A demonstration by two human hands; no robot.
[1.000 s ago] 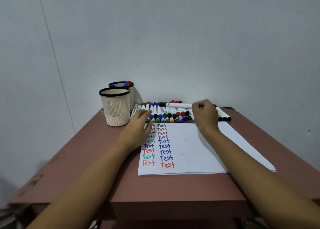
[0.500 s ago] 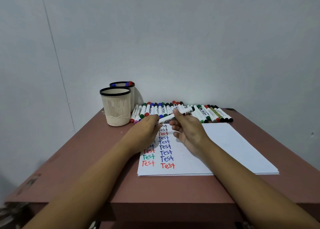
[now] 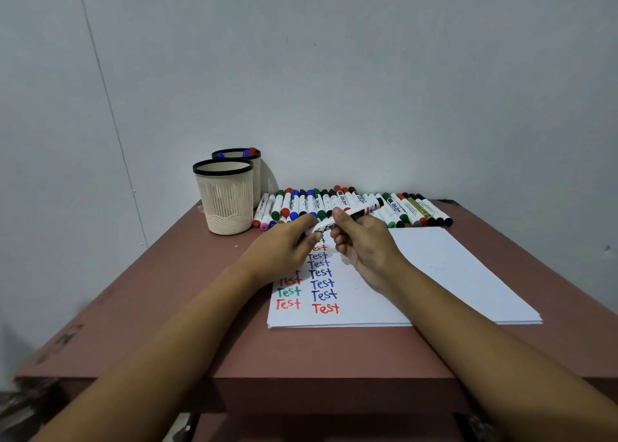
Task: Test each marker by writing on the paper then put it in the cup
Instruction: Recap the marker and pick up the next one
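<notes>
The left hand (image 3: 284, 247) pinches one end of the marker (image 3: 359, 210), the right hand (image 3: 364, 244) grips its barrel; a jerky uncapping tug could streak the paper (image 3: 434, 274).

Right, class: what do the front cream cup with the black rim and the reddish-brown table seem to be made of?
Cream ribbed cup with black rim: probably moulded plastic, matt; its slotted wall and woven-pattern base look cast. Reddish-brown table: likely painted or laminated board, dull finish, scuffed patches near its left edge.
</notes>
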